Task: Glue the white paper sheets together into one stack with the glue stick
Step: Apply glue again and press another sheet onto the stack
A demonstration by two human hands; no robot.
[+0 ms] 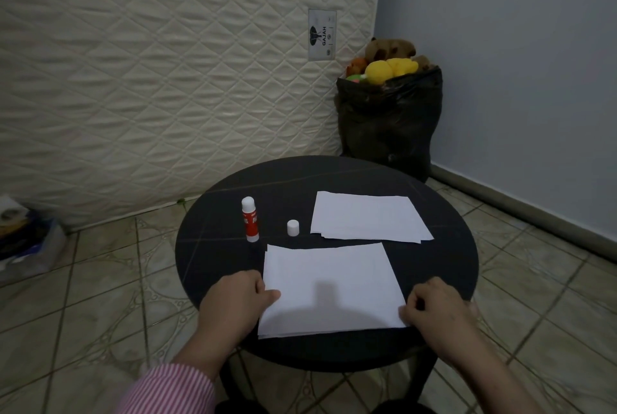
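Observation:
A near stack of white paper sheets (330, 290) lies at the front of the round black table (213, 223). My left hand (238, 300) rests at its left edge, thumb on the paper. My right hand (434, 301) pinches the stack's right front corner. A second pile of white sheets (367, 216) lies further back on the right. The red and white glue stick (250, 220) stands upright and uncapped at the back left. Its white cap (292, 227) stands apart, between the stick and the far pile.
A quilted mattress (160, 79) leans against the wall behind the table. A black bag (389, 123) stuffed with plush toys stands in the corner. A pile of plastic-wrapped items (26, 240) lies on the tiled floor at the left.

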